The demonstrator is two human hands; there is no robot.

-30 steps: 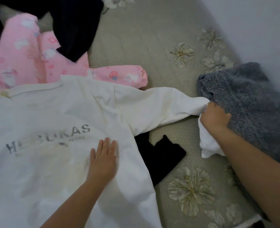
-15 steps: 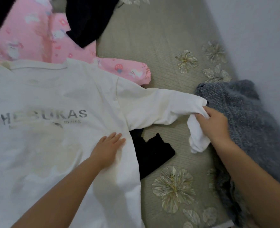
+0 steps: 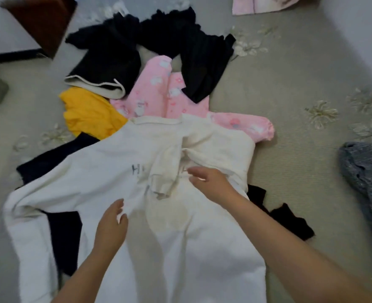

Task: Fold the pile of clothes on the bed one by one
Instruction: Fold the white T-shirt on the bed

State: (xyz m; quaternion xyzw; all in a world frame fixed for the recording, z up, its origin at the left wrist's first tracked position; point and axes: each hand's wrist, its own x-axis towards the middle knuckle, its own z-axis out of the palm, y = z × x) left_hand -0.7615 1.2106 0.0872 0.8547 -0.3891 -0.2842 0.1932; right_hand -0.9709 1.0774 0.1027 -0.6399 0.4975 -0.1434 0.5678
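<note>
A white sweatshirt (image 3: pixel 106 171) with grey lettering lies spread flat on the bed. Its right sleeve (image 3: pixel 165 171) is folded across the chest and covers part of the lettering. My right hand (image 3: pixel 211 182) hovers just right of that sleeve's cuff, fingers apart, holding nothing. My left hand (image 3: pixel 112 224) rests on the sweatshirt's middle with fingers loosely spread. The left sleeve (image 3: pixel 25 215) still stretches out toward the lower left. Behind the sweatshirt lie the other clothes: a pink printed garment (image 3: pixel 159 92), a yellow one (image 3: pixel 86 112) and black ones (image 3: pixel 119 55).
A grey knitted garment (image 3: pixel 366 178) lies at the right edge. Black cloth (image 3: pixel 290 219) pokes out from under the sweatshirt on the right, dark cloth (image 3: pixel 60 232) on the left. The bedcover (image 3: pixel 290 95) is beige with flowers. A brown furniture piece (image 3: pixel 38 20) stands top left.
My right hand carried the right sleeve from the bed's right side over onto the chest and let go of it. The view swung up and left, bringing the pile into sight.
</note>
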